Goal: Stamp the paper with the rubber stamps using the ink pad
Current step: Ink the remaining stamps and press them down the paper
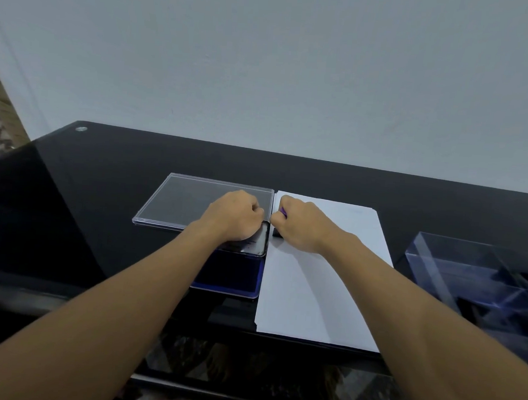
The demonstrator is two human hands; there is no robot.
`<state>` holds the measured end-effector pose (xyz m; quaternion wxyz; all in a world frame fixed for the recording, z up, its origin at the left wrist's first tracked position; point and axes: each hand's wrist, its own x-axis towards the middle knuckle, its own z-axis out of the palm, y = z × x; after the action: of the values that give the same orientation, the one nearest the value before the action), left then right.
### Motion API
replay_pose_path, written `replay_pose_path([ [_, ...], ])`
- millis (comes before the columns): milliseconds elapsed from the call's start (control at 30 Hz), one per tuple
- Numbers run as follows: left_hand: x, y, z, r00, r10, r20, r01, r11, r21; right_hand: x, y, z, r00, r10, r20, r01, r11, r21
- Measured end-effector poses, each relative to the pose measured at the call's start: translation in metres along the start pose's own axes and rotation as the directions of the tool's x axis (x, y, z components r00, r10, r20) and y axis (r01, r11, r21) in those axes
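Note:
A white sheet of paper (319, 285) lies on the black table, right of centre. At its upper left corner my right hand (304, 224) grips a purple-handled rubber stamp (278, 229) whose dark base sits on the paper. Left of the paper lies the blue ink pad (235, 276), with its hinged lid (253, 244) partly over it. My left hand (235, 216) rests curled on that lid; what its fingers hold is hidden.
A clear plastic lid (178, 201) lies flat behind the ink pad. A clear plastic box (470, 270) with dark items inside stands at the right edge. The glossy black table (101, 188) ends at a pale wall behind.

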<state>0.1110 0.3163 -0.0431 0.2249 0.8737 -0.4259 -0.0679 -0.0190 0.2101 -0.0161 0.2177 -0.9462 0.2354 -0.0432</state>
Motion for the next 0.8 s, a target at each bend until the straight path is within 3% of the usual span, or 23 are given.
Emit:
replay_pose_path([
  [800,0.0032,-0.0033,0.0056,0.999,0.026,-0.029,-0.027,0.999,-0.024,-0.0011,0.0012,0.0033,1.0,0.006,-0.019,-0.006,1.0,0.023],
])
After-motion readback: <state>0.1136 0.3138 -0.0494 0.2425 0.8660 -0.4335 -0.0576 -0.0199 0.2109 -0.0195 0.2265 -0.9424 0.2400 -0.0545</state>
